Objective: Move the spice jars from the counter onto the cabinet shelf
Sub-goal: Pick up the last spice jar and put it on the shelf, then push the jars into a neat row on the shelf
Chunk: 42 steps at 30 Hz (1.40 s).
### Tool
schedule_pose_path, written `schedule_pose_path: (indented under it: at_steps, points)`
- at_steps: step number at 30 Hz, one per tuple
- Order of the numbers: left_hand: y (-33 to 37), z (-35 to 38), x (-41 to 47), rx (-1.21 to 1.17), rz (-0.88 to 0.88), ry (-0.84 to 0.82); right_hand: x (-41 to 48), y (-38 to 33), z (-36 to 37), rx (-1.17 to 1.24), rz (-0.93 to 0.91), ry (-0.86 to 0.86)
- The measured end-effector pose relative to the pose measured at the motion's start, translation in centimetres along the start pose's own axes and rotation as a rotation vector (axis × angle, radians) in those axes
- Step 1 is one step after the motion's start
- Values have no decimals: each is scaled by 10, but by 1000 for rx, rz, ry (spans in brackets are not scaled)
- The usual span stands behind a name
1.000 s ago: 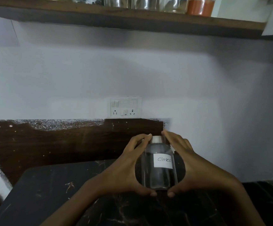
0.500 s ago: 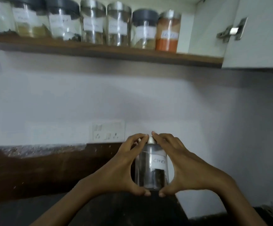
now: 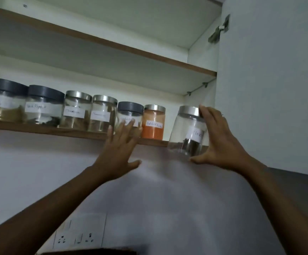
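The right hand (image 3: 221,142) gripped the tilted cloves jar (image 3: 187,131) at the shelf (image 3: 57,131) edge, right of 6 jars; the left hand (image 3: 118,148) hovered open.

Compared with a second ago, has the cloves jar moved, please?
Yes. The cloves jar has risen from counter height, below the wall socket, to the shelf edge, tilted in the right hand.

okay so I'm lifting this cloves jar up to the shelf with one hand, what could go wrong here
1. Only the right hand pinches the tilted cloves jar, thumb under, fingers on the lid; it could slip.
2. Its base sits at the shelf edge level and may catch.
3. The red chilli jar is close and could get knocked.
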State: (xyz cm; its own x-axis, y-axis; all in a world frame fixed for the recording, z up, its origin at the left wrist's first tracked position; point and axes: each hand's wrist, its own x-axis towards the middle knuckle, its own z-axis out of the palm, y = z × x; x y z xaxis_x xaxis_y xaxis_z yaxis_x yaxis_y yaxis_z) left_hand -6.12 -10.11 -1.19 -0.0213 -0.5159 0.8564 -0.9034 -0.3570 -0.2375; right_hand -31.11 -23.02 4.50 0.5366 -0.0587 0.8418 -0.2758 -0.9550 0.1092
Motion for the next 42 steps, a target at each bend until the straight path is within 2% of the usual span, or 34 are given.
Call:
schedule_pose_path:
  at_steps: [5,14,25,29,32,35,39,42]
  points:
    - [-24,38,2,189,-34,-87,48,29,24,-43,5,32]
    - [-34,52,0,283,-4,-34,94,72,67,-81,62,-110]
    - [-37,69,-14,310,52,-60,108,67,93,298,139,-147]
    - [-37,67,-12,299,43,-82,108,67,97,360,152,-143]
    - [-35,65,-12,281,45,-103,102,66,99,277,206,-163]
    - [-35,53,-15,224,100,-113,95,49,98,3,223,-53]
    - [-67,4,-25,166,156,-51,98,-3,98,-165,41,87]
    - [-119,-44,-41,304,109,-52,111,-61,110,-150,-50,103]
